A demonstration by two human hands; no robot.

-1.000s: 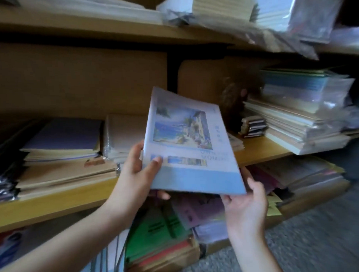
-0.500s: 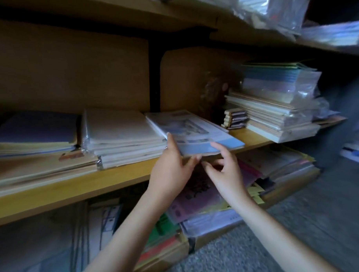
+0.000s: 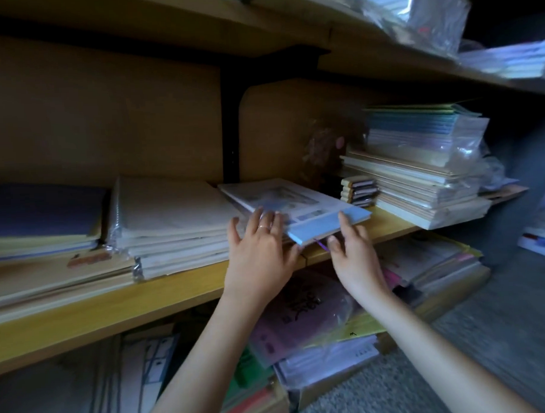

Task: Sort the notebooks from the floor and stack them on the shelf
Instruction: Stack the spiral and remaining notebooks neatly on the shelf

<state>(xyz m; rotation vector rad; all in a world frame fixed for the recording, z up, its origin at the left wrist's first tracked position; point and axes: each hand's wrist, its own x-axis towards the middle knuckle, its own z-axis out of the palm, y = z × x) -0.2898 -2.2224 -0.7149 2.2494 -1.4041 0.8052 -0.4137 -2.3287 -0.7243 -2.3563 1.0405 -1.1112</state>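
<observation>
1. A second earlier the notebook (image 3: 299,205) was held in the air in front of the shelf (image 3: 114,307), tilted with its picture cover towards the person; by this moment it lay flat on the shelf, blue band nearest the front edge
2. It had come to rest between the white wrapped stack (image 3: 173,222) on its left and the small pile of little books (image 3: 358,191) on its right, its near corner jutting slightly past the shelf's front; whether other notebooks lay under it could not be told
3. The left hand (image 3: 257,250) had let go of its hold on the lower corner: the fingers were now spread and straight, their tips resting on the notebook's near left edge, as if pushing it back
4. The right hand (image 3: 350,250) had stayed at the near right part of the blue band, where one finger lay over the top and the thumb sat under the edge, which looked like a light pinch
5. Half a second earlier both hands were already at that front edge, so the last change was small: a nudge inward and a squaring-up
6. For the task this meant the notebook was as good as placed; it probably needed only a final push to line up, and then the hands would be free for the next one from the floor (image 3: 456,370)
7. The crooked angle was the risk: left like that, later notebooks might stack unevenly
</observation>
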